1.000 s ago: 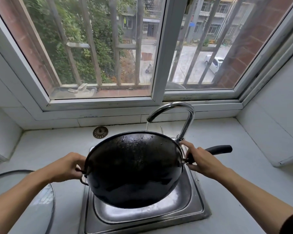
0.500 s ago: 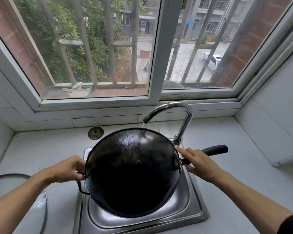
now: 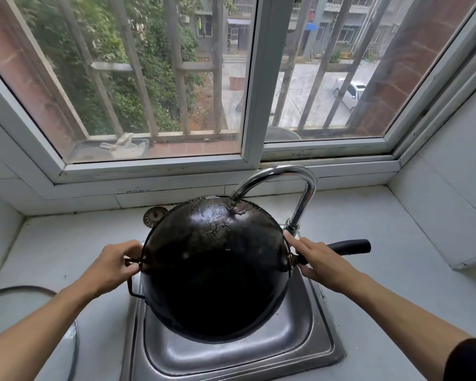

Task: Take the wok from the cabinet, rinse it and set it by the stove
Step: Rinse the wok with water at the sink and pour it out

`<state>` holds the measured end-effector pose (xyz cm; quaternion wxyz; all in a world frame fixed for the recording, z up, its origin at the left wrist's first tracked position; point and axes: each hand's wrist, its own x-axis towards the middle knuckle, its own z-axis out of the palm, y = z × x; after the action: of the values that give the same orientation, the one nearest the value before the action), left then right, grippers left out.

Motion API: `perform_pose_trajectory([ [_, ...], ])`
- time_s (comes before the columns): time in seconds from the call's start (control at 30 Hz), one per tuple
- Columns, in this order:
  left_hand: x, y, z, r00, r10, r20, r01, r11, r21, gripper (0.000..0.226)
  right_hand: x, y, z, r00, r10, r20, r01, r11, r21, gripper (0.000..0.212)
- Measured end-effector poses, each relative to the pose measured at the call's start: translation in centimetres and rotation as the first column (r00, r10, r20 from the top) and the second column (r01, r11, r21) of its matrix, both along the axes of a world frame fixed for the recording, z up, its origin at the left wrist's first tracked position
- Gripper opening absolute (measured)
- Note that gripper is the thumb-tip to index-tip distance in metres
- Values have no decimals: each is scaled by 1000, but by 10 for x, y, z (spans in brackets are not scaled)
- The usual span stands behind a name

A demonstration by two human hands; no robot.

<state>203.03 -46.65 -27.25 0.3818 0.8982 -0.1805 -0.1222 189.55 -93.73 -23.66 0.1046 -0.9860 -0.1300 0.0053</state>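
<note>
Since a second earlier, I had tipped the wok (image 3: 217,268) steeper over the sink (image 3: 231,353), its far rim under the faucet (image 3: 300,188). My left hand (image 3: 113,266) pinched the loop handle; my right hand (image 3: 320,261) wrapped the long handle (image 3: 349,246), which ran rightward.

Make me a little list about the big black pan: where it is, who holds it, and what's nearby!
pan: black wok, wet, tilted over the sink
tap: spout of the faucet sits right at the pan's far rim
left hand: grips the small loop handle
right hand: holds the long handle near the pan
nearby: drain cover behind the pan, glass lid on the counter at left
</note>
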Motion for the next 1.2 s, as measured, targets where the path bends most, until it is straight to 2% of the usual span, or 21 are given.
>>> perform_pose_trajectory([
  [0.1, -7, -5, 2, 994, 45, 99, -42, 998, -38, 52, -2, -6, -6, 1000, -2, -29, 2, 1000, -11, 87],
  [0.27, -13, -9, 6, 951, -57, 304, 58, 998, 7, 68, -1, -15, -14, 998, -3, -61, 4, 1000, 20, 92],
  [0.43, -13, -13, 5, 913, -98, 397, 75, 994, 75, 69, -4, -20, -12, 996, -19, -84, 24, 999, 49, 88],
  [0.53, -11, -13, 4, 876, -147, 459, 83, 984, 157, 57, -6, -22, -14, 994, -21, -103, 25, 999, 44, 88],
  [0.67, -9, -14, 2, 857, -228, 462, 131, 964, 233, 60, -9, -26, -19, 992, -21, -127, 26, 999, 35, 90],
  [0.83, -5, -17, 6, 865, -211, 455, 117, 967, 224, 67, -6, -31, -24, 988, -13, -156, 16, 1000, 19, 97],
  [1.2, 4, -35, 10, 818, -277, 504, 145, 947, 286, 67, -25, -35, -35, 992, -69, -110, 84, 987, 137, 98],
])
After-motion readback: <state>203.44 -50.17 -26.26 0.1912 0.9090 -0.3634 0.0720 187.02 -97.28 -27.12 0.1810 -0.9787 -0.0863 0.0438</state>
